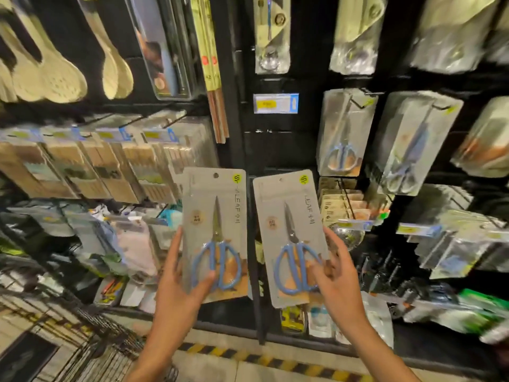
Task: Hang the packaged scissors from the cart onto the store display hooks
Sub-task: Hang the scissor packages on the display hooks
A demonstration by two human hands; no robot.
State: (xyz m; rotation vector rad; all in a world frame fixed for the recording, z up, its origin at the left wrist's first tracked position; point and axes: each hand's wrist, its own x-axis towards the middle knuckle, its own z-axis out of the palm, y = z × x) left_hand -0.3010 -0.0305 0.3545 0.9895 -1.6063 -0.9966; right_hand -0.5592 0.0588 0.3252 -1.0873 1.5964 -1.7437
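Both hands are raised before the display wall (pixel 278 150); left hand (pixel 181 274) and right hand (pixel 340 277) each grip an upright scissors pack, left pack (pixel 214 216), right pack (pixel 286 216).

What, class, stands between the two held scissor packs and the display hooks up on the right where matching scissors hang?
Nothing visible. The left hand and right hand hold their scissor packs in open air, below-left of the hooks, which already carry packs.

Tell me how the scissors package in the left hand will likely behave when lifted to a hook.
The left scissors package looks like flat card, probably fairly stiff. The scissors sit low, so it likely hangs bottom-heavy. Its glossy front may slip in the left hand grip.
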